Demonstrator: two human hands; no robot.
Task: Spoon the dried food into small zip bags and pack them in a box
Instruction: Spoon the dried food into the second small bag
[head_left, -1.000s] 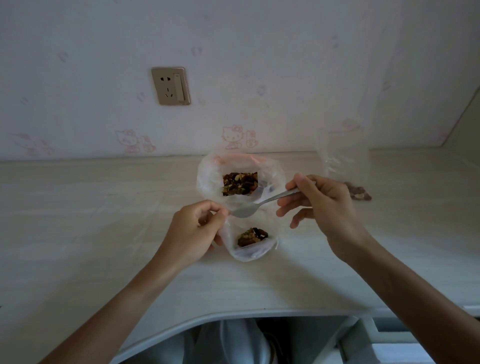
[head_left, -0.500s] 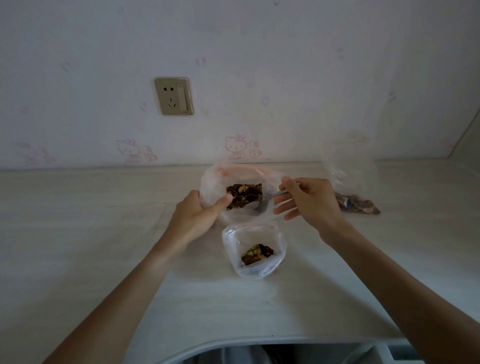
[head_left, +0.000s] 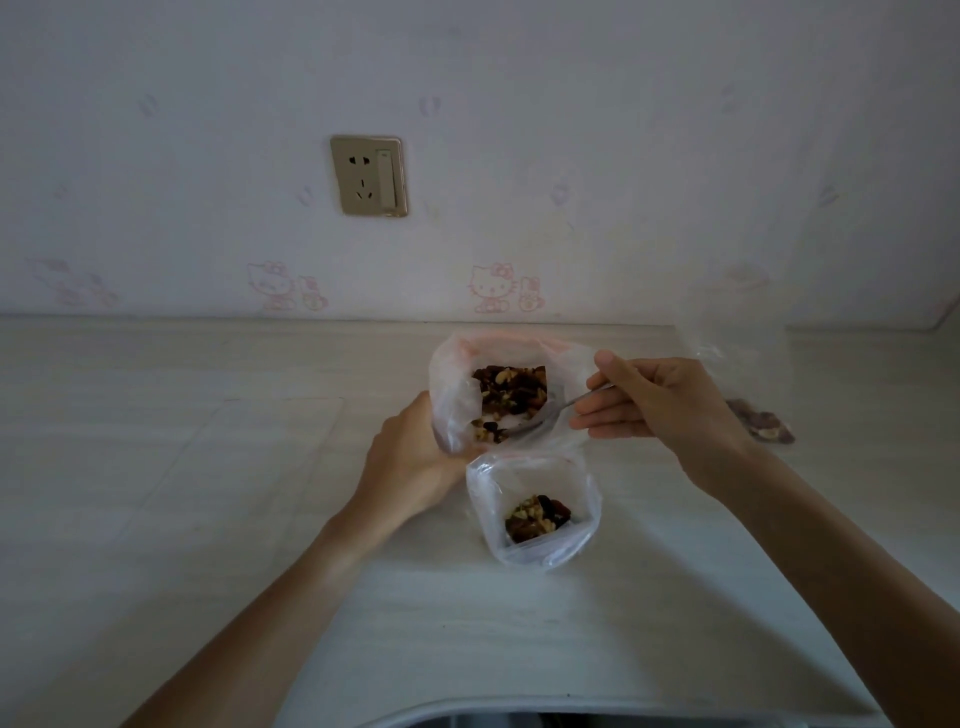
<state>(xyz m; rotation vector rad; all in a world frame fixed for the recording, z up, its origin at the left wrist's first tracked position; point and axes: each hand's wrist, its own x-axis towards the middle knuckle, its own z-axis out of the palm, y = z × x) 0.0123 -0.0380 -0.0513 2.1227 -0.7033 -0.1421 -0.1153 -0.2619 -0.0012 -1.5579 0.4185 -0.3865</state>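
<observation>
A large clear bag (head_left: 457, 384) of mixed dried nuts and fruit stands open on the pale counter (head_left: 208, 493). My left hand (head_left: 410, 457) grips its left side near the base. My right hand (head_left: 660, 405) holds a metal spoon (head_left: 540, 418) whose bowl sits inside the large bag, loaded with food. Just in front stands a small zip bag (head_left: 535, 509), open at the top, with a little dried food at its bottom; neither hand touches it.
Another clear bag (head_left: 737, 343) with some dried food (head_left: 763, 426) lies at the right, behind my right wrist. A wall socket (head_left: 369, 176) sits on the patterned wall. The counter's curved front edge (head_left: 519, 706) runs along the bottom.
My left hand let go of the small zip bag and took hold of the large bag. The spoon moved from above the small bag into the large bag and scooped food.
</observation>
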